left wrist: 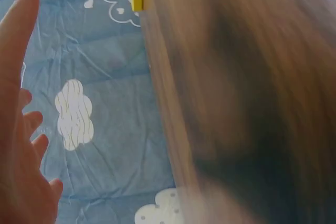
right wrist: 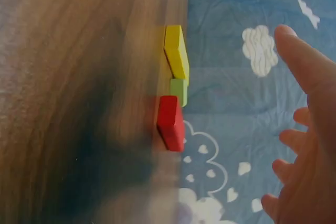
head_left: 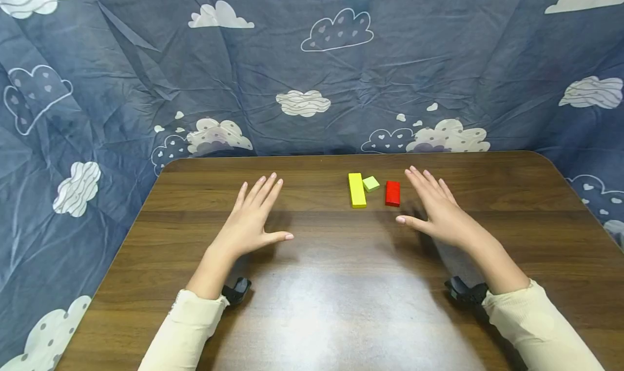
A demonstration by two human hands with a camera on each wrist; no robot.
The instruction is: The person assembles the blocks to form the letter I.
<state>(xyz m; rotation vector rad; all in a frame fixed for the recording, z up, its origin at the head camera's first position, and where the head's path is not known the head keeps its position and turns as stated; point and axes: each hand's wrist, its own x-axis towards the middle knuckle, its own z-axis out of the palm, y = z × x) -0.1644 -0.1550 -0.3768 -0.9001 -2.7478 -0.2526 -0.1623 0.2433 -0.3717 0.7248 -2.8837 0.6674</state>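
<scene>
Three toy blocks lie towards the back of the wooden table: a long yellow block (head_left: 357,190), a small light green block (head_left: 371,184) close against its right side, and a red block (head_left: 392,194) a little further right. My right hand (head_left: 441,214) hovers just right of the red block, fingers straight and thumb spread, holding nothing. On the left, my left hand (head_left: 251,222) is also held over the table with fingers straight and thumb pointing inward, apart from the blocks. In the right wrist view the red block (right wrist: 170,123) appears nearest, with the green block (right wrist: 179,92) and yellow block (right wrist: 177,53) beyond.
The brown wooden table (head_left: 322,252) has rounded back corners and a bright glare patch at its front middle. A blue cloth (head_left: 273,62) printed with white clouds hangs behind and at both sides. Dark camera mounts (head_left: 237,291) sit on the wrists.
</scene>
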